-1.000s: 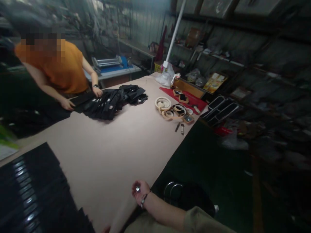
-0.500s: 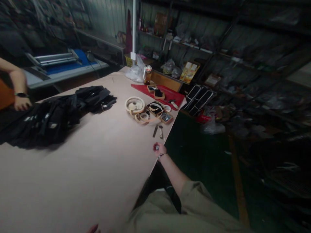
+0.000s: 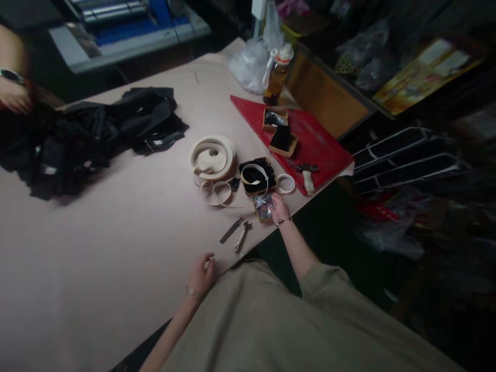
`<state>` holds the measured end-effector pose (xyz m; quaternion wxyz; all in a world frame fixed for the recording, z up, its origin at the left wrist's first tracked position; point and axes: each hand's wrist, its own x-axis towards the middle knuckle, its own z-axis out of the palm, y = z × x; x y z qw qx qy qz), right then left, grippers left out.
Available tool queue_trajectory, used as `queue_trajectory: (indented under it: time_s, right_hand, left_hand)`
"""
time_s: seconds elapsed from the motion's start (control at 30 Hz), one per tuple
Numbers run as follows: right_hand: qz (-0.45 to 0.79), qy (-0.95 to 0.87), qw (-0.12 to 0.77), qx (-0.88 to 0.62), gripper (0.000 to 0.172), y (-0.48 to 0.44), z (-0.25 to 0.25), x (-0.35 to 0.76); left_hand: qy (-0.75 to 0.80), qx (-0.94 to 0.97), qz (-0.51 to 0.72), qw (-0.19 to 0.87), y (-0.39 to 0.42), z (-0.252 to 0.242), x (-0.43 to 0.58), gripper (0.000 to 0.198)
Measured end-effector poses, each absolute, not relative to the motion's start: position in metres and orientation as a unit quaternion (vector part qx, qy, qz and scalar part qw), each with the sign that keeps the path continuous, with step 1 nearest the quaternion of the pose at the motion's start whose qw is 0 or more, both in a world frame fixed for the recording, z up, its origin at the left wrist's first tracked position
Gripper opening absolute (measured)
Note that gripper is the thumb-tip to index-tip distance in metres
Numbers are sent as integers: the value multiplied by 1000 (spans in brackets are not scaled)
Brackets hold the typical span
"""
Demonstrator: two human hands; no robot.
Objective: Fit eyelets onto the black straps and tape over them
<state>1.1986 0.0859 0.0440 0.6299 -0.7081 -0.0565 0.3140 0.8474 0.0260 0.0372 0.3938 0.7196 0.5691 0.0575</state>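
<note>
My right hand (image 3: 279, 207) is at the right side of a small open box (image 3: 256, 213) of shiny metal pieces (image 3: 264, 202). Its fingers reach over the pieces and are blurred, so any grip is unclear. Near the front edge of the table, my left hand (image 3: 202, 274) rests with loosely bent fingers apart, nothing visible in it. Between the hands lie a small hammer-like tool (image 3: 243, 236) with a pale handle and a flat dark metal tool (image 3: 231, 230). Behind the box sits another box of black pieces (image 3: 251, 175).
Rolls of cream tape (image 3: 213, 155) and a white tape ring (image 3: 285, 184) lie nearby. A red sheet (image 3: 310, 139) carries two small boxes. A bottle (image 3: 277, 75) stands behind. At left, a co-worker's hand (image 3: 15, 97) is at black garments (image 3: 77, 139) on the table (image 3: 96, 248).
My right hand has moved forward from the table edge, where small shiny pieces showed in its palm, to the metal-piece box. My left hand has come fully into view. The view has tilted down.
</note>
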Motion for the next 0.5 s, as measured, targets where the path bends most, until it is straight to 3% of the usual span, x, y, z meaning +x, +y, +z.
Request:
queue_trajectory:
  time_s: [0.27,0.4,0.5]
  right_hand:
    - [430,5,560,-708,31,20,32,1182]
    - [531,-16,470,-705,37,-5,30,1134]
    - [656,-79,352,-663,42,-11,33,1089]
  left_hand:
    - [516,794,-169,274,49,47,967,31]
    - [583,708,-162,365,40,56,955,35]
    - [600,640,-81,473,28,75,926,41]
